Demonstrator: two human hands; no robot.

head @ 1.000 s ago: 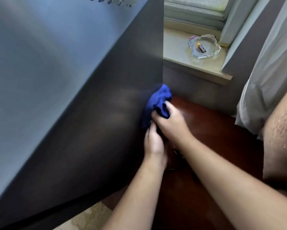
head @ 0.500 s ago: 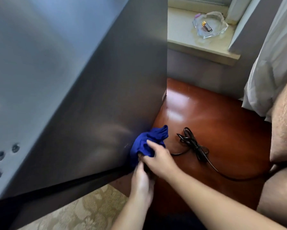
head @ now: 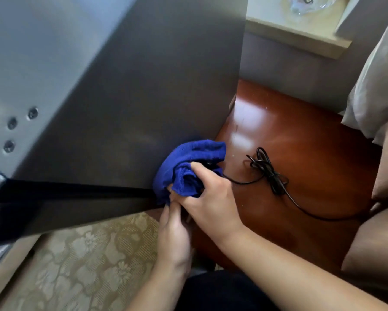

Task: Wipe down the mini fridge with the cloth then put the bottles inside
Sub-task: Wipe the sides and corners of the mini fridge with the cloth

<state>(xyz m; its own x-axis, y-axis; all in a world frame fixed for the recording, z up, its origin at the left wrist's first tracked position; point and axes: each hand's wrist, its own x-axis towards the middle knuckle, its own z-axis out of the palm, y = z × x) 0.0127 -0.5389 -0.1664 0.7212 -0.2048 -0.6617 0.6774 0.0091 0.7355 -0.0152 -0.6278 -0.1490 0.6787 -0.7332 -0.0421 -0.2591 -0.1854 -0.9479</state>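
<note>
Patterned carpet (head: pixel 87 261) nearest. Left hand (head: pixel 175 239) beyond, fingertips at cloth (head: pixel 188 169) lower edge; grip not discernible. Right hand (head: pixel 213 205) curled round bunched cloth, pressed against dark fridge (head: pixel 121 108) side, low at near corner. Judged soft, light, prone to unbunching: best fisted at middle. Cord (head: pixel 269 173) on table (head: pixel 312 142) at right; sill (head: pixel 296 34) far.

Mini fridge (head: pixel 130 90) left, cloth (head: pixel 188 167) against its lower corner, cord (head: pixel 269 173) on table (head: pixel 318 153) right
</note>
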